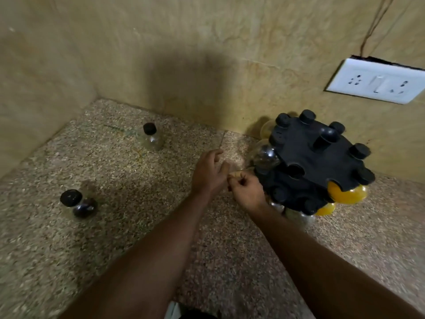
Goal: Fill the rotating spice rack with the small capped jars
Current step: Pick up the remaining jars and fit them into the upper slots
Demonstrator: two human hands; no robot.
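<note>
The right hand [247,192] was curled up tight beside the low part of the rack [308,162], and its fingers [239,180] were pinched together on something small and pale that could not be told. The left hand [208,173] was just beside it, with its fingers [218,155] loose and apart, and nothing was held in it. Two jars were left on the counter [138,226], both well off to the left of the hands, so the left hand was the nearer one. Both jars were stood upright with black caps on top. The near jar [78,204] had something dark in it. The far jar [151,138] looked almost empty. The rack was stood to the right, by the wall, and most of its slots were seen to be filled. A yellow jar [347,193] was hung at its front edge, and one open notch [295,171] was seen in the top plate, facing the hands. A jar from the left would likely be put there.
</note>
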